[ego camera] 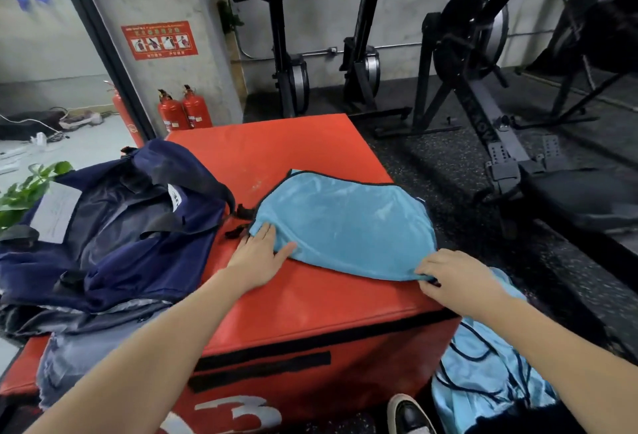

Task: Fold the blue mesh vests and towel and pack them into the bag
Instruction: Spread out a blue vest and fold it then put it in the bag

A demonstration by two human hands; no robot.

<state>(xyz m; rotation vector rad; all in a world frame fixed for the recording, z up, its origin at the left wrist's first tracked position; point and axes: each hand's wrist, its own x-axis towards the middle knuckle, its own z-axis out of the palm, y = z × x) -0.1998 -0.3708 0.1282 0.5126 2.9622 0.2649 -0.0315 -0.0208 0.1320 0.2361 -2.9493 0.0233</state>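
At far left, slumped open on the red padded box (310, 302): a navy bag (114, 226), mouth gaping upward, dark lining and a white label showing inside. Below its near edge, draped over the box's lower left corner, a grey-blue towel (69, 361). Reaching in from bottom left, forearm angled up and to the right: the left hand (257, 261), palm down, fingers straight and together, pressing flat on the left corner of a light blue mesh vest (345, 226), thumb spread across the fabric's near edge. Folded into a rounded half-moon on the box top, that vest, long axis running from upper left to lower right, black-trimmed curved edge facing away, near edge toward the person. At its lower right corner, by the box's right edge: the right hand (452, 278), knuckles up, fingers curled down, pinching the black-trimmed hem. Lower right, off the box: more light blue mesh vests (483, 371) in a loose heap with black trim looping across.
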